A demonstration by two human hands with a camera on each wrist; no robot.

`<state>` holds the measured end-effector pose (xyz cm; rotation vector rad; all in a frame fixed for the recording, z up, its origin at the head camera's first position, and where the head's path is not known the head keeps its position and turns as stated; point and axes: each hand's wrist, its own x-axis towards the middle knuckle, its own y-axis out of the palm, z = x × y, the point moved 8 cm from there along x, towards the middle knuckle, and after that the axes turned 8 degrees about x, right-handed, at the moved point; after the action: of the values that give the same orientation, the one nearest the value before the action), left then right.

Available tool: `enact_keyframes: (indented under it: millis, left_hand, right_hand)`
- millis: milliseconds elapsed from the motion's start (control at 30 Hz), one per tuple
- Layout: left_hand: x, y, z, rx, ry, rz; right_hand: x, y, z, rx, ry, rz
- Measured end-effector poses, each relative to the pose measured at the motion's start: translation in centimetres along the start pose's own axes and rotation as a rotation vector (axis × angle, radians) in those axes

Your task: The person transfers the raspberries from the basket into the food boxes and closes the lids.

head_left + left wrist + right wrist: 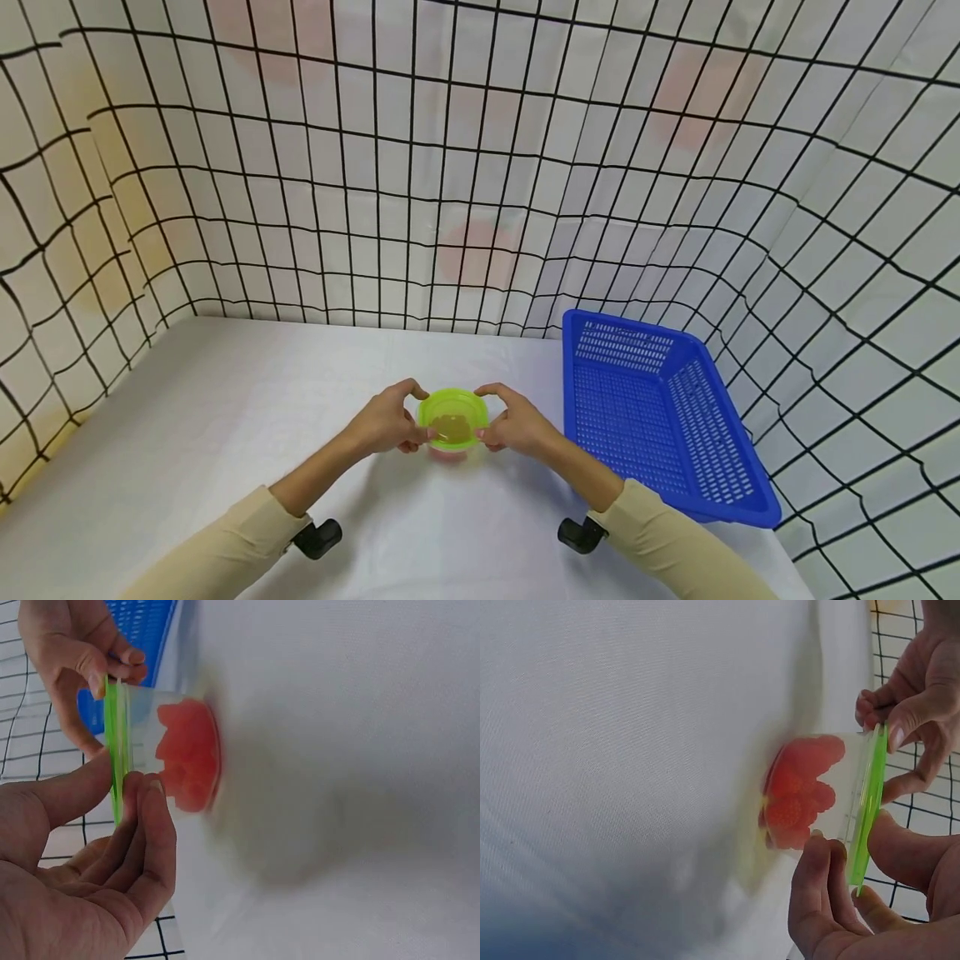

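Note:
A round clear plastic container (146, 709) with a bright green lid (454, 407) is between the two hands, over the white table. Red, bumpy pieces that look like raspberries (799, 791) lie in its lower part. My left hand (386, 419) grips the left side, its thumb on the lid and its fingers curled under the rim against the wall. On the opposite side my right hand (521, 423) pinches the lid's edge in the same way, thumb on top and fingers below. In both wrist views the lid sits across the container's mouth.
A blue perforated plastic basket (573, 392) stands on the table at the right. White cloth covers the table (247, 400). Black wire grid (375, 167) with white sheeting behind it rises along the back and both sides.

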<state>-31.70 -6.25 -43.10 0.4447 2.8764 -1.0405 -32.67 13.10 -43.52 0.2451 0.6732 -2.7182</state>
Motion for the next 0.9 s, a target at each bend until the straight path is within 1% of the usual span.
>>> enact_keyframes:
  millis: [133,233,367,500,733,900]
  left_hand:
    - [0.09,0.0,0.1,-0.02,0.006,0.006]
    - [0.1,-0.03,0.38,-0.034,0.015,0.011]
    - [0.08,-0.04,0.68,-0.041,0.023,0.01]
    - [0.13,0.11,0.59,-0.048,0.033,0.015]
    - [0.07,0.02,0.57,-0.064,0.042,0.028]
    - [0.11,0.05,0.54,-0.089,0.043,0.039]
  right_hand:
    - [0.33,-0.04,0.01,-0.019,0.019,0.02]
    - [0.47,-0.1,0.18,-0.029,0.037,0.055]
    - [0.51,-0.14,0.54,-0.043,0.028,0.086]
    - [0.54,-0.12,0.51,-0.054,0.018,0.084]
    - [0.62,0.08,0.22,-0.016,0.023,0.07]
    - [0.68,0.09,0.08,-0.032,0.016,0.058]
